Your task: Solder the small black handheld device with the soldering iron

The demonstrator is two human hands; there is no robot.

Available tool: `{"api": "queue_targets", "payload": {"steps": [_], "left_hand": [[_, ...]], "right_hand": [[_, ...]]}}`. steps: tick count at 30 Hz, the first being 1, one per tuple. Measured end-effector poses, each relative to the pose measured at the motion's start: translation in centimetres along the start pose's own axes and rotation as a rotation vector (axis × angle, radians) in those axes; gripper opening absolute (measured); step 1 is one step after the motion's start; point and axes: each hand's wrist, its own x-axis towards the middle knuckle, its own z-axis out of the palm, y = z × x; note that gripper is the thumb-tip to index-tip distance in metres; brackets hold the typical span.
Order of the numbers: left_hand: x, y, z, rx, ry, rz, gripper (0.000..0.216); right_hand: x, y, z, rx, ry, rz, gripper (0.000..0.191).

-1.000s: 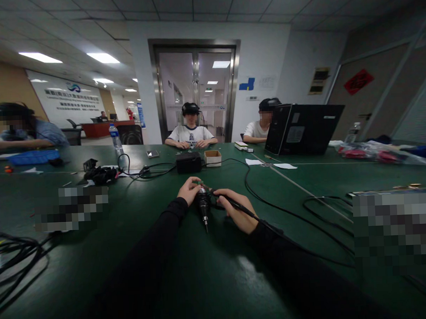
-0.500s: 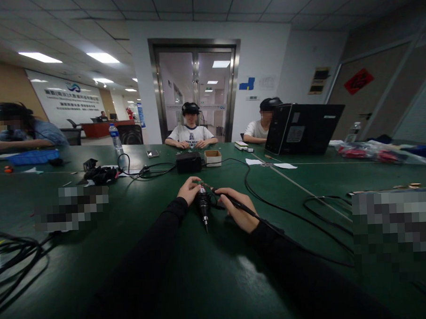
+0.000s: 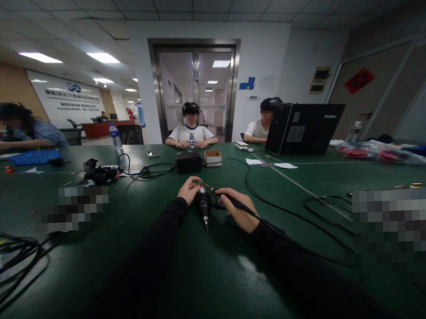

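Observation:
My left hand (image 3: 188, 191) is closed in a pinch on a small greenish piece (image 3: 201, 182), perhaps a circuit board, too small to make out well. Just under those fingers is a black and silver electric screwdriver (image 3: 204, 208), its thin bit pointing toward me. My right hand (image 3: 238, 210) grips the black handle of a soldering iron (image 3: 241, 205) like a pen. The iron's thin metal end reaches left to the greenish piece; whether they touch, I cannot tell. From its handle a black cord runs back along my right sleeve.
Beyond my hands stand a black box (image 3: 188, 162) and a small open cardboard box (image 3: 213, 158) on the green table (image 3: 151, 294). Black cables (image 3: 267, 202) curve to the right. A computer case (image 3: 303, 127) stands back right. Several people sit around; a bottle (image 3: 115, 137) is back left.
My hands, the soldering iron and the screwdriver stay nearly where they were. The greenish piece looks slightly turned between my left fingers.

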Motion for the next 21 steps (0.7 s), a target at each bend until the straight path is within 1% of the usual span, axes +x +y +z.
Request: {"api": "queue_targets", "payload": {"steps": [4,12,21], "left_hand": [[0.02,-0.05,-0.05,-0.001,-0.01,0.006,0.024],[-0.32,0.49,-0.04,0.009,-0.024,0.002,0.025],[-0.18,0.21,-0.13,-0.002,-0.024,0.005,0.026]], "right_hand": [[-0.06,-0.09,-0.03,0.012,0.003,-0.004,0.028],[-0.12,-0.13,0.08,0.032,-0.031,0.005,0.028],[-0.08,-0.35,-0.04,0.024,-0.012,-0.005,0.028]]}}
